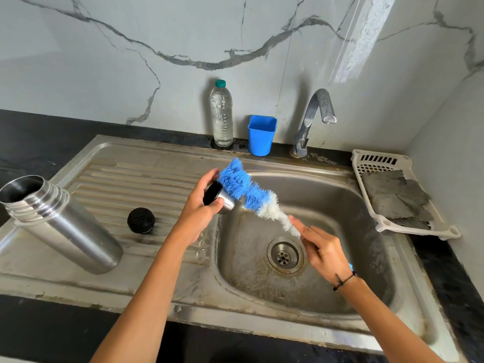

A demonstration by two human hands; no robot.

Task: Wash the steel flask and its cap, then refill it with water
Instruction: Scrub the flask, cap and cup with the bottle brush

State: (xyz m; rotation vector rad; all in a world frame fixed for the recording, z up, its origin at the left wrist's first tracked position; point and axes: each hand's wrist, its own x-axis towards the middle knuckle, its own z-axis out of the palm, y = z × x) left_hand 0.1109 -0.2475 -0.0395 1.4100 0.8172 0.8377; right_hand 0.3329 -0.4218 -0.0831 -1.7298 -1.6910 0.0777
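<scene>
Steel cap (224, 203), black inside, is in my left hand (203, 205); fingers curled round it, held just over the left rim of the sink basin (340, 205). My right hand (323, 251) grips the handle of the bottle brush (251, 195) above the basin, fingers wrapped on it, index finger laid straight along the stem. Blue bristle end presses against the cap, white bristles nearer the right hand.

Steel flask (62, 224) stands open on the draining board left of the basin, mouth uncapped. Black stopper (141, 220) sits on the board between flask and basin, apart from both. Drain (284, 255) is at the basin floor, below the brush.

Behind the basin: tap (311, 119), no water visible from the spout; blue cup (262, 134) just left of the tap; clear plastic bottle (222, 113) left of the cup. Right of the basin, a white rack (366, 184) on the tabletop holds grey cloths (395, 195).
</scene>
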